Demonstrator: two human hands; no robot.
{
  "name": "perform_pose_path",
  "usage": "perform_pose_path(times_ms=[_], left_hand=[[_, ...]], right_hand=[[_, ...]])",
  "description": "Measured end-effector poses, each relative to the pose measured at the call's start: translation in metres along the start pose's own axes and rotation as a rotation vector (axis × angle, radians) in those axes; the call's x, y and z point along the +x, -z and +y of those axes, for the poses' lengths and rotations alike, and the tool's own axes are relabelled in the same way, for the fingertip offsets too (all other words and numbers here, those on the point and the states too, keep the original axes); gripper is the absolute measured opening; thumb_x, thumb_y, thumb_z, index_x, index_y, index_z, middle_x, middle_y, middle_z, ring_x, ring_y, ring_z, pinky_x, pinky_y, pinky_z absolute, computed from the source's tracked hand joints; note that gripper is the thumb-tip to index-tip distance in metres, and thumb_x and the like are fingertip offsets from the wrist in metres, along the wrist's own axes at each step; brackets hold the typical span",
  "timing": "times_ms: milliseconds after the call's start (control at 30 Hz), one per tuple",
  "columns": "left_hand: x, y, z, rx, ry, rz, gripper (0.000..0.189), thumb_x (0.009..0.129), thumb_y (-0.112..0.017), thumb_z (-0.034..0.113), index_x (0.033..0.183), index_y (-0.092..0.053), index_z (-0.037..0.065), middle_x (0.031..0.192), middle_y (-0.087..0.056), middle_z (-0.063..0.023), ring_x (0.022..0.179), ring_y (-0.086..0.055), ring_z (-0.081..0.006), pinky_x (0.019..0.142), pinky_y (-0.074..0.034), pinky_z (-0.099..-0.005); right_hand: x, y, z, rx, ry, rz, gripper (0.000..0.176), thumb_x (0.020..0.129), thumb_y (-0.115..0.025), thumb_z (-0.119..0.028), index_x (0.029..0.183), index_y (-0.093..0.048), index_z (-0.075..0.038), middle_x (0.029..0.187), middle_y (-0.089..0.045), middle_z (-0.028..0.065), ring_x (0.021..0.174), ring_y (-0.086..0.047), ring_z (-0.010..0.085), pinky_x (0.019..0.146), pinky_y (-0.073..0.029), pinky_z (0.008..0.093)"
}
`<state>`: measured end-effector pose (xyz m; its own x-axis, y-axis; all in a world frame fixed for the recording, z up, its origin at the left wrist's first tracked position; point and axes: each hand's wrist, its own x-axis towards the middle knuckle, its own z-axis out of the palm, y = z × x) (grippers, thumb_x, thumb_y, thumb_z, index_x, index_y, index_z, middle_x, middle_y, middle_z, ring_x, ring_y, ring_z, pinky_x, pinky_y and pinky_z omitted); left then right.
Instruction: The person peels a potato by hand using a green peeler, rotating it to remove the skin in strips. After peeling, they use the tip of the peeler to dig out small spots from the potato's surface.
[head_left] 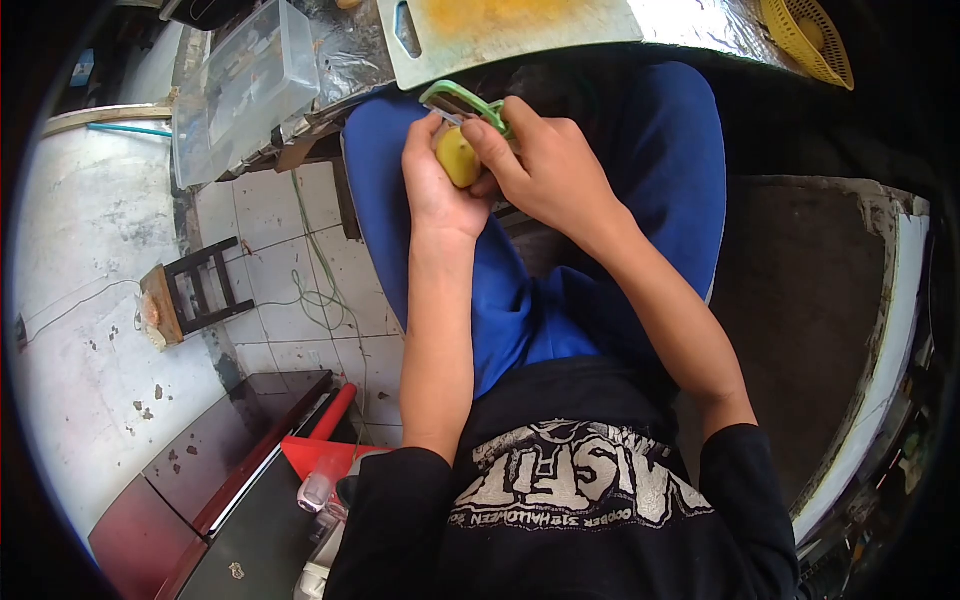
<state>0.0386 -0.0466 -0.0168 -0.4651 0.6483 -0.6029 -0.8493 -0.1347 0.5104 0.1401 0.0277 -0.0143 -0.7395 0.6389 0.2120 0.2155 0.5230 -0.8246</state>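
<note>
My left hand [440, 196] is closed around a yellow, oval piece of produce [459, 158], which looks like a peeled potato or fruit. My right hand [548, 172] grips a green peeler [496, 113], its thumb close over the yellow produce. The peeler's head lies at the top of the produce, by the left fingertips. Both hands are above my lap, between the knees of my blue trousers [680, 150]. Part of the produce is hidden behind the right thumb and fingers.
A pale cutting board [560, 45] with orange-yellow stains lies on the table ahead. Left of it stands a clear plastic container [240, 95]; at the far right is a yellow basket [800, 35]. A small dark wooden stool or rack [210, 290] rests on the tiles.
</note>
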Motion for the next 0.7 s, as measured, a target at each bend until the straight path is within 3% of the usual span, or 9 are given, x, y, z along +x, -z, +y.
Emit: perform_pose_path(times_ms=[67, 167, 233, 267, 333, 367, 467, 700], left_hand=[[0.006, 0.009, -0.002, 0.024, -0.04, -0.05, 0.031, 0.092, -0.04, 0.034, 0.082, -0.058, 0.011, 0.069, -0.059, -0.0008, 0.048, -0.051, -0.0116, 0.034, -0.032, -0.0228], [0.002, -0.003, -0.004, 0.01, -0.098, 0.027, 0.037, 0.094, -0.037, 0.037, 0.084, -0.059, 0.009, 0.071, -0.06, -0.0013, 0.047, -0.051, -0.012, 0.034, -0.032, -0.0226], [-0.01, -0.026, -0.005, -0.02, -0.185, 0.243, 0.048, 0.096, -0.029, 0.045, 0.088, -0.06, 0.009, 0.069, -0.059, -0.0015, 0.05, -0.052, -0.013, 0.038, -0.032, -0.022], [-0.009, -0.017, -0.003, -0.022, -0.185, 0.244, 0.048, 0.096, -0.029, 0.045, 0.088, -0.06, 0.009, 0.069, -0.059, -0.0015, 0.05, -0.052, -0.013, 0.038, -0.032, -0.022], [-0.004, 0.005, 0.004, 0.174, -0.231, -0.076, 0.048, 0.094, -0.033, 0.042, 0.086, -0.061, 0.004, 0.074, -0.061, -0.0038, 0.054, -0.054, -0.0145, 0.04, -0.039, -0.024], [-0.001, 0.008, 0.004, 0.229, -0.259, 0.012, 0.049, 0.095, -0.033, 0.042, 0.084, -0.061, 0.003, 0.073, -0.06, -0.0054, 0.057, -0.055, -0.0166, 0.048, -0.045, -0.0266], [-0.003, 0.001, 0.002, 0.228, -0.303, 0.087, 0.047, 0.094, -0.033, 0.039, 0.083, -0.061, 0.002, 0.074, -0.06, -0.0064, 0.059, -0.056, -0.0181, 0.053, -0.048, -0.0281], [0.001, 0.008, -0.001, 0.202, -0.366, -0.041, 0.035, 0.091, -0.036, 0.031, 0.08, -0.059, 0.006, 0.076, -0.06, -0.0064, 0.065, -0.058, -0.0174, 0.056, -0.049, -0.0279]], right_hand=[[0.002, 0.0, 0.0, -0.018, 0.035, -0.071, 0.039, 0.097, -0.049, -0.035, 0.077, -0.053, -0.002, 0.057, -0.059, 0.0196, 0.054, -0.06, 0.04, 0.05, -0.047, 0.0482], [-0.002, -0.005, 0.009, -0.002, 0.075, -0.024, 0.037, 0.098, -0.047, -0.033, 0.078, -0.052, -0.002, 0.056, -0.058, 0.0193, 0.053, -0.059, 0.04, 0.05, -0.048, 0.0479], [-0.003, -0.001, 0.004, -0.087, 0.068, -0.048, 0.037, 0.098, -0.047, -0.034, 0.078, -0.052, -0.003, 0.056, -0.058, 0.0189, 0.053, -0.059, 0.0397, 0.049, -0.048, 0.0479], [-0.005, 0.0, 0.002, -0.173, 0.059, -0.067, 0.037, 0.098, -0.046, -0.034, 0.078, -0.052, -0.003, 0.055, -0.058, 0.0184, 0.052, -0.059, 0.0395, 0.049, -0.048, 0.048], [-0.008, -0.001, 0.0, -0.212, 0.062, -0.072, 0.038, 0.098, -0.046, -0.035, 0.078, -0.052, -0.004, 0.055, -0.058, 0.0181, 0.051, -0.059, 0.039, 0.048, -0.048, 0.0476], [-0.01, -0.003, -0.001, -0.249, 0.065, -0.079, 0.039, 0.098, -0.046, -0.036, 0.078, -0.053, -0.004, 0.055, -0.058, 0.0177, 0.05, -0.059, 0.0385, 0.047, -0.049, 0.0472], [-0.011, -0.003, -0.008, -0.254, 0.093, -0.085, 0.04, 0.098, -0.046, -0.037, 0.078, -0.053, -0.004, 0.054, -0.058, 0.017, 0.048, -0.059, 0.0375, 0.045, -0.049, 0.046], [-0.01, -0.007, -0.012, -0.282, 0.126, -0.028, 0.041, 0.098, -0.046, -0.038, 0.075, -0.051, -0.004, 0.051, -0.057, 0.0163, 0.045, -0.059, 0.0367, 0.042, -0.048, 0.0445]])
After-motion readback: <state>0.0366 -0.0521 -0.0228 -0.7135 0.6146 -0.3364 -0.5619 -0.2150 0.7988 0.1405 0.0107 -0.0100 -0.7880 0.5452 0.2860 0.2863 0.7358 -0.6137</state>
